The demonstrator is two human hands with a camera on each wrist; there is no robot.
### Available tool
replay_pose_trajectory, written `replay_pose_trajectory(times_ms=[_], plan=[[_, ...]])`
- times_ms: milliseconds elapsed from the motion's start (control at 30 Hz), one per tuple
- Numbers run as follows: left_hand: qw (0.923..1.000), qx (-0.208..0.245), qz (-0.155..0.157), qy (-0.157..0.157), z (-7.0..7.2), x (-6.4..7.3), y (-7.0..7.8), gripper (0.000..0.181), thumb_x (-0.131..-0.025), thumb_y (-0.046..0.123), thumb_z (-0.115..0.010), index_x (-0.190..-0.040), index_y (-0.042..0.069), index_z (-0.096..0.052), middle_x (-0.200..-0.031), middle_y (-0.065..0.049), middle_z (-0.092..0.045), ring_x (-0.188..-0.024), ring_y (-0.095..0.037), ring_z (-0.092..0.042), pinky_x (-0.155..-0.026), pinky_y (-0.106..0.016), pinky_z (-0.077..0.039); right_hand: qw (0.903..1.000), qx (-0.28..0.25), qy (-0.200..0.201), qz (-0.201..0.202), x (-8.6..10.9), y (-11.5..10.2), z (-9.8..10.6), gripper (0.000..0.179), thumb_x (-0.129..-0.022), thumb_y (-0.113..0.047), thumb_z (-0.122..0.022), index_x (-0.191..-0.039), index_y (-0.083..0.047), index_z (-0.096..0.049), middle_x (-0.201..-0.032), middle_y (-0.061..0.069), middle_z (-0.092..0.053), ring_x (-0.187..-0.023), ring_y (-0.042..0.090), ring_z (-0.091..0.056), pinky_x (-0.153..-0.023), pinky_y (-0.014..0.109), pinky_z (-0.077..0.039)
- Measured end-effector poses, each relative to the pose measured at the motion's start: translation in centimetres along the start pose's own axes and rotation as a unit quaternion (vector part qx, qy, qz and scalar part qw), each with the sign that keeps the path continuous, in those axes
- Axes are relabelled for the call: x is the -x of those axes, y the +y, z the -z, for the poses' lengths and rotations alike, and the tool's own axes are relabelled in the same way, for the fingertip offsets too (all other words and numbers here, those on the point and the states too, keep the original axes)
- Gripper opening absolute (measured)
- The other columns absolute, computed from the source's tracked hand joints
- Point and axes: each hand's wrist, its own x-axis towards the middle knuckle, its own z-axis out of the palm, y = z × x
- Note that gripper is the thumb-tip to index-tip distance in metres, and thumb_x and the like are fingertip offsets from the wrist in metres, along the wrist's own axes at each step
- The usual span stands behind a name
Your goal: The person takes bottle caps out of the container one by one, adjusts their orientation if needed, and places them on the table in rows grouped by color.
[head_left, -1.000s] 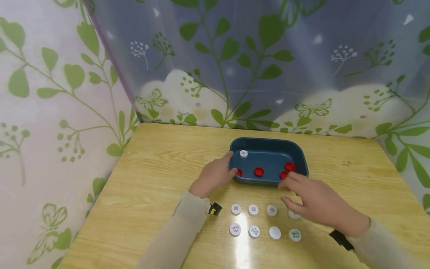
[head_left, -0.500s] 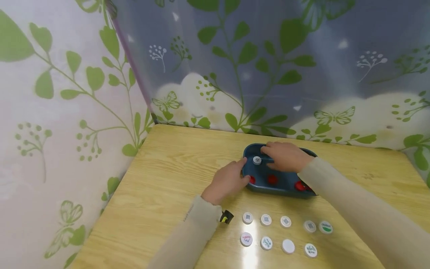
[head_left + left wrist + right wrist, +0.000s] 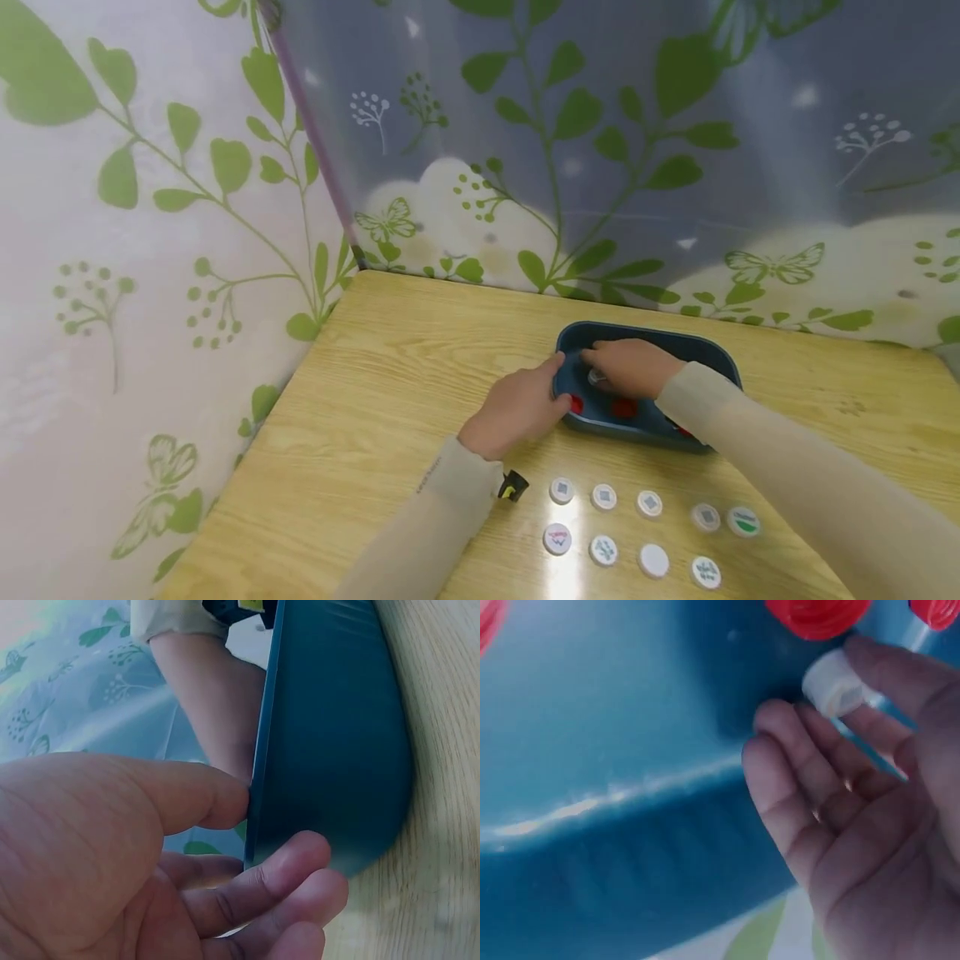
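My right hand (image 3: 637,368) reaches into the left part of a dark blue tray (image 3: 660,433). In the right wrist view, its thumb and forefinger pinch a small white bottle cap (image 3: 834,684), while the other fingers lie loosely bent near the tray wall. My left hand (image 3: 517,410) grips the tray's left rim; in the left wrist view the thumb (image 3: 202,799) meets the edge and several fingers lie along the outer wall. Red caps rest inside the tray, one red cap (image 3: 624,408) near its middle and another red cap (image 3: 576,404) by my left thumb.
Two rows of white caps lie on the wooden table (image 3: 420,358) in front of the tray, among them a plain white cap (image 3: 653,560) and a green-and-white cap (image 3: 743,522) at the right end. A leaf-patterned curtain (image 3: 480,217) hangs behind.
My right hand has moved from the tray's front right corner into its left part and taken hold of the white cap. The left hand stays on the rim. The head view has shifted.
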Motion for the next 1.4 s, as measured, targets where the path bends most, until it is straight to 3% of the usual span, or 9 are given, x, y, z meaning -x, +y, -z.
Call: replay_pose_trajectory(times_ms=[133,300,500,600,700,800,900,1233,1400], plan=[[0.9999,0.011,-0.007,-0.002,-0.2,-0.1,0.4,0.065,-0.105,0.037,-0.059,-0.163,0.016,-0.036,-0.056,0.003,-0.048,-0.044,-0.013,-0.041,-0.047,-0.029,-0.032,0.9987,-0.033,-0.007,-0.038,2.7,0.0,1.8,0.01,-0.098,-0.021,-0.072,-0.096,-0.014,-0.064,-0.083,-0.003,-0.057,-0.069,0.013,-0.053,-0.066,0.037,-0.049],[0.9996,0.026,-0.012,0.005,0.1,-0.3,0.3,0.066,-0.104,0.035,-0.06,-0.162,0.015,-0.036,-0.057,0.005,-0.046,-0.044,-0.012,-0.04,-0.045,-0.027,-0.029,0.9928,-0.054,0.087,-0.063,8.6,-3.0,4.1,0.01,-0.097,-0.026,-0.072,-0.1,-0.02,-0.065,-0.089,-0.009,-0.057,-0.071,0.006,-0.048,-0.064,0.03,-0.047],[0.9992,0.039,-0.007,0.002,0.0,-0.4,-0.1,0.067,-0.103,0.034,-0.059,-0.163,0.016,-0.035,-0.057,0.006,-0.045,-0.044,-0.012,-0.038,-0.046,-0.028,-0.028,0.9789,-0.067,0.177,-0.076,18.0,-8.2,1.8,0.024,-0.087,-0.028,-0.084,-0.105,-0.025,-0.068,-0.094,-0.019,-0.054,-0.074,-0.006,-0.046,-0.06,0.023,-0.047],[0.9992,0.039,-0.004,0.002,-0.2,-0.4,-0.4,0.067,-0.103,0.034,-0.059,-0.163,0.016,-0.034,-0.057,0.005,-0.046,-0.045,-0.012,-0.038,-0.046,-0.028,-0.028,0.9745,-0.075,0.162,-0.136,21.6,-9.6,-0.7,0.028,-0.084,-0.035,-0.087,-0.103,-0.028,-0.068,-0.09,-0.024,-0.055,-0.073,-0.009,-0.049,-0.059,0.022,-0.048],[0.9993,0.039,-0.002,0.003,-0.3,-0.4,-0.5,0.068,-0.103,0.035,-0.06,-0.163,0.016,-0.034,-0.059,0.005,-0.047,-0.046,-0.013,-0.039,-0.047,-0.028,-0.028,0.9653,-0.098,0.087,-0.226,24.0,-10.1,-3.1,0.028,-0.087,-0.045,-0.082,-0.102,-0.027,-0.068,-0.083,-0.023,-0.057,-0.069,-0.006,-0.051,-0.059,0.026,-0.048],[0.9992,0.039,-0.005,0.001,-0.4,-0.5,-0.4,0.068,-0.103,0.035,-0.061,-0.163,0.017,-0.035,-0.06,0.004,-0.049,-0.047,-0.013,-0.041,-0.047,-0.029,-0.029,0.9482,-0.116,0.013,-0.296,25.5,-10.2,-5.2,0.025,-0.091,-0.048,-0.076,-0.097,-0.026,-0.065,-0.077,-0.017,-0.055,-0.065,0.0,-0.048,-0.059,0.03,-0.046],[0.9991,0.041,-0.012,0.0,-0.5,-0.6,-0.1,0.068,-0.103,0.036,-0.061,-0.163,0.017,-0.035,-0.061,0.004,-0.051,-0.047,-0.013,-0.043,-0.047,-0.029,-0.03,0.9333,-0.14,-0.02,-0.33,26.5,-10.2,-6.8,0.022,-0.095,-0.046,-0.072,-0.096,-0.026,-0.063,-0.078,-0.012,-0.051,-0.066,0.004,-0.046,-0.06,0.032,-0.044],[0.9995,0.024,-0.019,0.003,-0.2,-0.4,-0.2,0.068,-0.103,0.037,-0.062,-0.162,0.017,-0.036,-0.066,0.004,-0.057,-0.051,-0.012,-0.048,-0.048,-0.028,-0.032,0.922,-0.18,0.014,-0.343,25.6,-10.4,-8.6,0.019,-0.092,-0.033,-0.077,-0.107,-0.023,-0.069,-0.093,-0.009,-0.054,-0.078,0.007,-0.047,-0.068,0.034,-0.048],[0.9994,0.008,-0.028,0.019,-0.1,-0.4,-0.1,0.07,-0.103,0.035,-0.064,-0.161,0.008,-0.036,-0.066,0.004,-0.056,-0.053,-0.012,-0.049,-0.049,-0.028,-0.033,0.9176,-0.2,0.027,-0.342,24.9,-10.9,-9.0,0.024,-0.093,-0.027,-0.077,-0.113,-0.019,-0.068,-0.103,-0.004,-0.057,-0.085,0.01,-0.051,-0.073,0.037,-0.052]])
